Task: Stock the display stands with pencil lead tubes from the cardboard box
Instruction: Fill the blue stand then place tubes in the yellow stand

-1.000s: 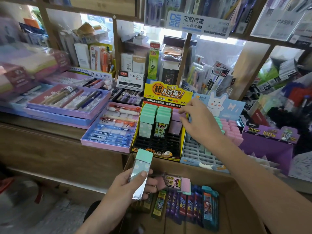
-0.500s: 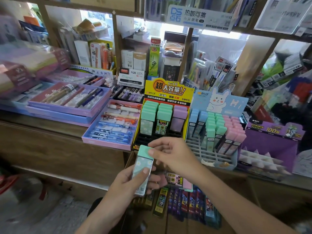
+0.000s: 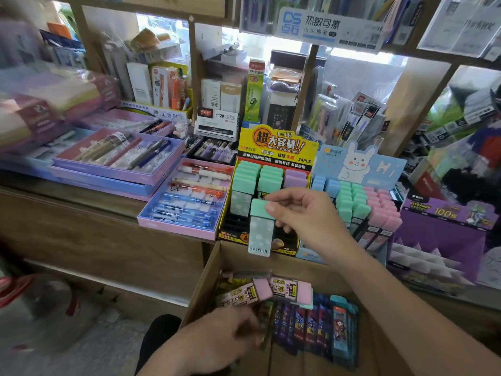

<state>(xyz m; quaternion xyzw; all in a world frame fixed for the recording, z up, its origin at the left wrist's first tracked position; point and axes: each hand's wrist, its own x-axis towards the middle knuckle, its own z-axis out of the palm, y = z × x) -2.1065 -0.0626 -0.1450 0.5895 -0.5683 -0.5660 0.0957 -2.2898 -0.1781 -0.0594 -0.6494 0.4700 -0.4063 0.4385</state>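
Glossy plastic tube (image 3: 260, 229), matt cardboard box (image 3: 205, 283)

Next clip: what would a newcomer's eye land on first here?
The right hand pinching a mint-capped tube by its cap, upright before the yellow display stand at centre. Below, the blurred left hand is low in the cardboard box, beside pink-capped tubes and dark packets.

Our left grip (image 3: 222, 341) is a smear of blur low in the cardboard box (image 3: 206, 283). We cannot tell whether its fingers hold anything, and they hide the packs beneath. The box runs off the bottom edge. Our right grip (image 3: 305, 216) covers one corner of the mint-capped tube (image 3: 260, 229) it pinches. Behind its forearm, the blue bunny stand (image 3: 360, 169) loses its front rows. Far left of both grips, wrapped pastel stacks (image 3: 40, 104) are blurred.
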